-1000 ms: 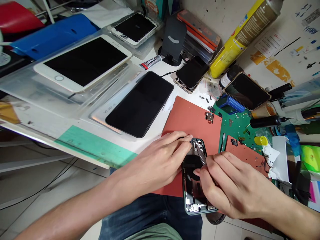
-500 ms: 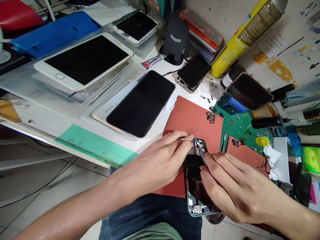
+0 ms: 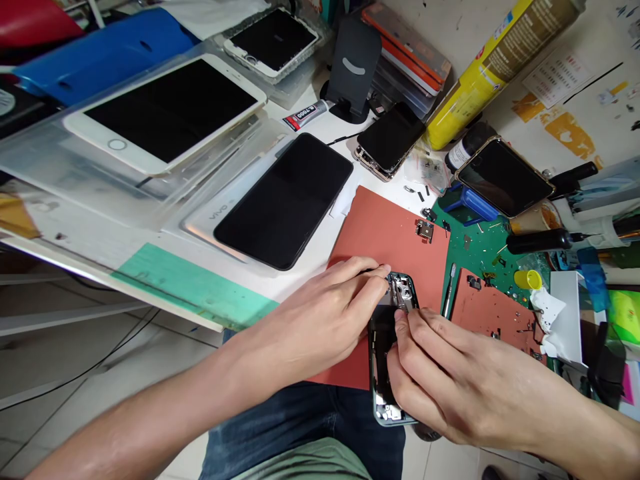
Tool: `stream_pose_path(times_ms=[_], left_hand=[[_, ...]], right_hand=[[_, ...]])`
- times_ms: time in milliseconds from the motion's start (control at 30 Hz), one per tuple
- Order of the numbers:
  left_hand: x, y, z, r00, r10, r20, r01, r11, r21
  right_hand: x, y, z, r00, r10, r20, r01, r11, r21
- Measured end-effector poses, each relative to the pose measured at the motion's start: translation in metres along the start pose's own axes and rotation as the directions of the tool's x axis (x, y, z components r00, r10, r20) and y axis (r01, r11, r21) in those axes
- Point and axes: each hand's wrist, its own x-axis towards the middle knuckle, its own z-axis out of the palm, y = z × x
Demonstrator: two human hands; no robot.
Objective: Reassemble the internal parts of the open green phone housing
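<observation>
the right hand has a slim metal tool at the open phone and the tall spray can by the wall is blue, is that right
Not quite: the tall spray can by the wall is yellow and brown, as the head view shows. The right hand does have a slim metal tool at the open phone.

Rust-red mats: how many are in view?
2: left mat, partly behind the left hand and open phone; right mat, over the green surface. More may be hidden.
</observation>
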Motion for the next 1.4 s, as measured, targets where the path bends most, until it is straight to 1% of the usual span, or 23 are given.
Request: stream_pose_path(times_ms=[167, 300, 400, 533, 700, 867, 1000, 1200, 1400], left_hand=[[-0.0006, -0.0004, 0.0008, 1.0, 0.01, 0.0, -0.01, 1.0, 0.027], [-0.0018, -0.0014, 0.0015, 0.999, 0.041, 0.018, -0.043, 0.996, 0.075], [-0.0021, -0.0013, 0.001, 0.999, 0.04, 0.028, -0.042, 0.997, 0.063], [-0.0016, 0.0001, -0.001, 1.0, 0.004, 0.008, -0.005, 1.0, 0.012], [-0.0015, -0.0002, -0.0012, 1.0, 0.003, 0.015, -0.003, 1.0, 0.001], [-0.0018, -0.0007, -0.0005, 1.0, 0.008, 0.03, -0.009, 1.0, 0.015], [-0.0006, -0.0007, -0.0017, 0.999, 0.007, 0.045, -0.007, 1.0, 0.003], [-0.0007, -0.0023, -0.0006, 0.999, 0.002, 0.039, -0.001, 1.0, -0.007], [-0.0016, -0.0014, -0.0007, 0.998, 0.003, 0.056, -0.003, 1.0, 0.002]], right_hand=[[-0.0008, -0.0024, 0.0022, 0.999, 0.039, -0.014, -0.04, 0.996, -0.079], [-0.0012, -0.0037, 0.0034, 0.998, 0.066, -0.019, -0.068, 0.995, -0.076], [-0.0006, -0.0034, 0.0017, 0.997, 0.069, -0.027, -0.071, 0.995, -0.074], [0.0012, -0.0014, 0.0006, 0.995, 0.06, -0.078, -0.064, 0.997, -0.047], [0.0019, 0.0014, 0.004, 0.986, 0.076, -0.146, -0.086, 0.994, -0.061], [0.002, 0.004, 0.0035, 0.991, 0.071, -0.117, -0.079, 0.995, -0.066], [0.004, 0.0043, 0.0046, 0.985, 0.074, -0.153, -0.084, 0.995, -0.062], [0.0032, 0.0051, 0.009, 0.983, 0.083, -0.166, -0.094, 0.994, -0.054], [-0.0003, 0.0046, 0.0041, 0.989, 0.076, -0.128, -0.084, 0.995, -0.059]])
